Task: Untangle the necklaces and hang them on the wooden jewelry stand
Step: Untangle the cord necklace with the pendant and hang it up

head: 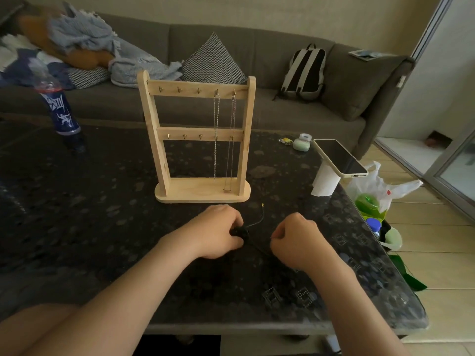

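Black cord necklace (241, 232) on bench (102, 201) before wooden stand (164, 140); left hand (216, 232) grip curled on its dark knot, right hand (299, 240) grip pinching cord. Two silver chains (216, 134) hang from top right hooks. Bottle (60, 109) label unreadable.

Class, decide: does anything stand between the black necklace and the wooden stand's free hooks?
Nothing visible does. Only bare table lies between the black necklace and the stand; the top rail's three left hooks are free, two chains hang at right.

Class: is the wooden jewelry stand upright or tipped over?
Upright. The wooden jewelry stand sits with its base flat on the table, and two necklaces hang straight down from its top hooks.
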